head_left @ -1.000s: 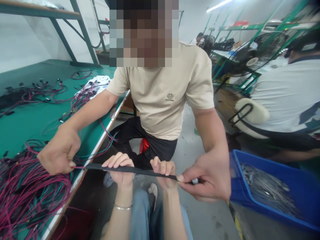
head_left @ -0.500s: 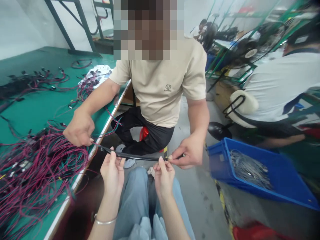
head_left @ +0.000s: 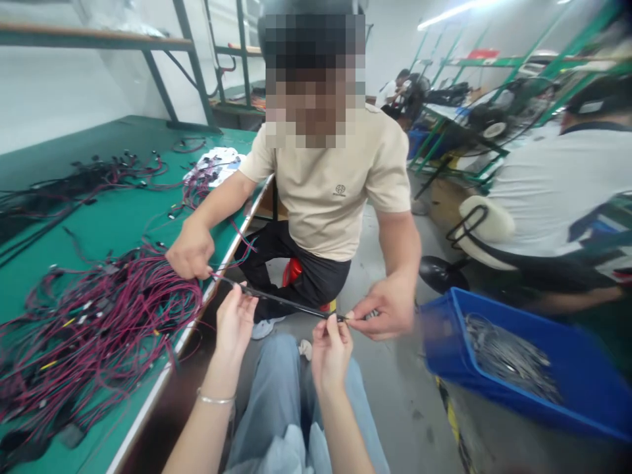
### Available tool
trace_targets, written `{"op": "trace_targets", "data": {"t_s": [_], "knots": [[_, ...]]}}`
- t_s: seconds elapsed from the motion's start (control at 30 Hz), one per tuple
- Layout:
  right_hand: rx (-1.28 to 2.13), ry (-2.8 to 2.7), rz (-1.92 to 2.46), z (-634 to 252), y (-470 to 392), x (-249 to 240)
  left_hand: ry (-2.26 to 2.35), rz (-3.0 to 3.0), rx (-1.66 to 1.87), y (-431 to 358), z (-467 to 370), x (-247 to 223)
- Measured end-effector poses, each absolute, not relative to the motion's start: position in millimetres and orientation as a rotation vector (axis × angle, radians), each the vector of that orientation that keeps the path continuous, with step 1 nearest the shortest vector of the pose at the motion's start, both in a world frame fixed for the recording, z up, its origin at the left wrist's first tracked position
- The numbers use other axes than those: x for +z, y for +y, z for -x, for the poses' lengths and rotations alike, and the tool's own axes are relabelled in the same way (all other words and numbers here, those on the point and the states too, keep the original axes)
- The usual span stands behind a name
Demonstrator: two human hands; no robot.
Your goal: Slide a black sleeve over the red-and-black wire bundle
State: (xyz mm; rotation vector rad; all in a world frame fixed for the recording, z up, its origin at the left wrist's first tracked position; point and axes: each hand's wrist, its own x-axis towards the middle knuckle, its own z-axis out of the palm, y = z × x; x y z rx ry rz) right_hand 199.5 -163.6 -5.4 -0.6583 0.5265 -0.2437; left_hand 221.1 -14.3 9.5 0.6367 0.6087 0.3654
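A thin black sleeved wire bundle point(head_left: 291, 303) stretches between two pairs of hands, slanting down to the right. My left hand point(head_left: 234, 326) pinches it near its left end, thumb against fingers. Near its right end, my right hand point(head_left: 332, 355) is closed on it in a similar pinch. Beyond my grip on the left, a co-worker's hand point(head_left: 191, 250) holds the end where pinkish wires come out. The co-worker's other hand point(head_left: 388, 306) grips the right end, close to my fingertips. The bundle looks taut and hangs above my knees.
On the left, a green table point(head_left: 99, 237) bears a large tangle of pink and black wires point(head_left: 148, 299). A blue bin point(head_left: 498, 385) with grey cables point(head_left: 511, 359) stands at the right. The co-worker in a beige shirt point(head_left: 330, 210) sits facing me. Another person point(head_left: 563, 171) sits at right.
My view has tilted up, so most things sit lower and further right. The bundle slants more now, its left end higher than its right. Both my hands keep their pinch.
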Motion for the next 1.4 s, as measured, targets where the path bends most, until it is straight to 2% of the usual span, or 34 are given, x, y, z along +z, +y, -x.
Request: {"op": "trace_targets", "data": {"t_s": [0.2,0.6,0.93,1.23,1.4], "knots": [[-0.239,0.601,0.781,-197,-160,-4,0.655,-0.708,0.441,-8,-214,9],[-0.228,0.637,0.779,-193,-164,-1,0.557,-0.624,0.313,-3,-222,20],[-0.201,0.658,0.738,-198,-158,4,0.665,-0.646,0.45,10,-219,19],[-0.196,0.63,0.725,-192,-165,9,0.54,-0.529,0.176,-22,-214,7],[-0.202,0.618,0.752,-189,-169,5,0.458,-0.705,0.05,-50,-213,6]]}}
